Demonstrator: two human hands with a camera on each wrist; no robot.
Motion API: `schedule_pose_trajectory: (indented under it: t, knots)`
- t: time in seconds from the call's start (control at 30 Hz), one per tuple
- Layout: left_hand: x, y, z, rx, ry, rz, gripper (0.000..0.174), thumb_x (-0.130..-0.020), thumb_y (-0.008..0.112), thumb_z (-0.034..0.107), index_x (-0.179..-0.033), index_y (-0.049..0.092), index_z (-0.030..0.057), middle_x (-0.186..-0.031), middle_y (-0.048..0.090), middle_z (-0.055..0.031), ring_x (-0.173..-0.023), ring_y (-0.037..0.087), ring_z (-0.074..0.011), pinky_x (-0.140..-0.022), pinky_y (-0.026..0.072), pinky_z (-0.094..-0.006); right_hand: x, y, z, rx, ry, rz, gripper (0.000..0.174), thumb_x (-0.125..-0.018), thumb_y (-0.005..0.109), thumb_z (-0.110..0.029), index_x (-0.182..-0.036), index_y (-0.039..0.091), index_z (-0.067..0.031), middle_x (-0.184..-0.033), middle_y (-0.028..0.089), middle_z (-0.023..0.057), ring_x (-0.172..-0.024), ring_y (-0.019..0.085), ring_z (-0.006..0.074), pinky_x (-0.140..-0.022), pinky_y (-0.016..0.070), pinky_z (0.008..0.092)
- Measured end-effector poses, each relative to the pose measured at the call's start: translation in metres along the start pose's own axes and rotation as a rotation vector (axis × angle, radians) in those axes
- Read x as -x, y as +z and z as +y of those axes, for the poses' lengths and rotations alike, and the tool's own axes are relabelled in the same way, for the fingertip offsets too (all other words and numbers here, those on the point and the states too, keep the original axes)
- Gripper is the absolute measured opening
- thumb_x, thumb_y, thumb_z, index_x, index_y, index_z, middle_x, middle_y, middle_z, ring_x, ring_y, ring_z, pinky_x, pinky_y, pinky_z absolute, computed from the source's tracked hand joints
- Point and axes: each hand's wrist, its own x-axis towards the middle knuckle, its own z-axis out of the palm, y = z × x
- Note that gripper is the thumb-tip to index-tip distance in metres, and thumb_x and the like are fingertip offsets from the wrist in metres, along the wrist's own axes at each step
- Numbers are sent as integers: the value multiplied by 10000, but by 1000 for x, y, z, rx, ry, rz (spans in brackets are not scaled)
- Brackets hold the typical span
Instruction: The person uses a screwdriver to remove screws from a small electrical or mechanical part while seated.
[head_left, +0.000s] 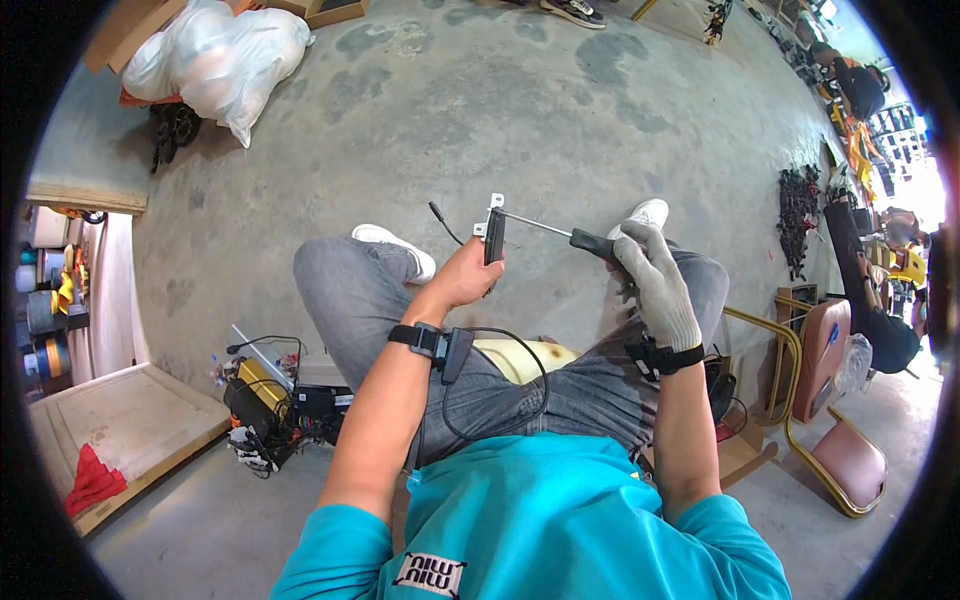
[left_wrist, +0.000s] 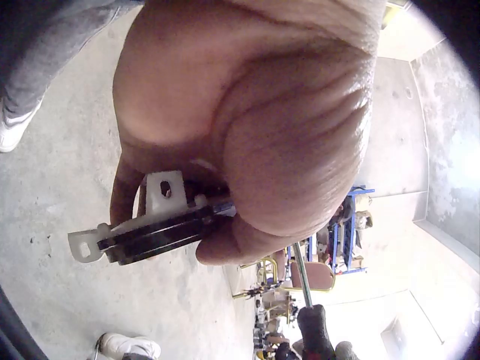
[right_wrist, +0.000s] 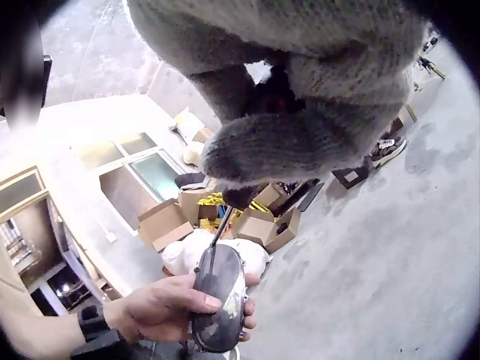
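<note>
The bare left hand (head_left: 465,275) grips a flat black oval part (head_left: 494,238) with a white bracket (head_left: 496,201) along its edge; in the left wrist view the bracket (left_wrist: 166,193) shows slotted tabs. A gloved right hand (head_left: 655,285) holds a screwdriver by its black handle (head_left: 592,243). From there the metal shaft (head_left: 538,222) runs left, its tip at the upper end of the black part. In the right wrist view the shaft (right_wrist: 223,225) meets the face of the oval part (right_wrist: 219,292), pinched between the left thumb and fingers. A short cable (head_left: 446,222) sticks out near the left hand.
Both hands are above the concrete floor (head_left: 480,120), between the person's knees. Left of the legs lie tangled cables and electronics (head_left: 290,400) beside a wooden board (head_left: 140,420). White bags (head_left: 215,60) stand at the upper left, and a gold-framed chair (head_left: 825,360) is on the right.
</note>
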Motion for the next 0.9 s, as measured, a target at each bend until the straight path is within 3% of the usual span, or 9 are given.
schedule_pose_trajectory:
  t: [0.13,0.23,0.4,0.53,0.73,0.9]
  knots:
    - [3,-1,7,-66,-17,8,215,-907,653,120,-1080,584,14,-919,621,-21,-837,579,-134,-738,491,-319,3,4,-1,41,19,-1,608,-951,651,-235,-1429,426,66,-923,628,103,-749,625,141,-685,518,290]
    - [3,0,6,-39,0,1,220,-902,659,129,-1075,586,12,-911,615,-23,-830,574,-136,-731,487,-319,4,5,0,120,-108,55,626,-962,652,-282,-1429,427,68,-918,622,100,-728,617,140,-673,512,285]
    - [2,0,5,-87,23,14,206,-898,651,124,-1058,595,6,-907,617,-27,-831,579,-139,-732,490,-318,0,0,4,-25,5,19,613,-954,657,-249,-1426,429,69,-917,618,102,-717,614,142,-676,512,285]
    - [1,1,0,-53,13,15,214,-895,647,122,-1066,597,3,-917,629,-34,-840,589,-140,-741,497,-321,2,3,5,43,-70,39,599,-961,649,-249,-1420,433,69,-903,618,96,-692,601,137,-660,503,279]
    - [0,-1,1,-70,26,13,211,-896,642,118,-1066,597,2,-919,633,-36,-843,595,-143,-748,501,-321,1,1,-3,-61,34,6,598,-935,646,-201,-1415,435,85,-909,625,99,-728,616,151,-708,499,284]
    - [2,2,1,-49,-16,26,206,-896,640,118,-1060,595,2,-912,630,-32,-840,594,-145,-752,502,-324,4,2,-8,141,-48,25,595,-938,641,-197,-1421,435,83,-906,621,96,-746,617,149,-700,507,284]
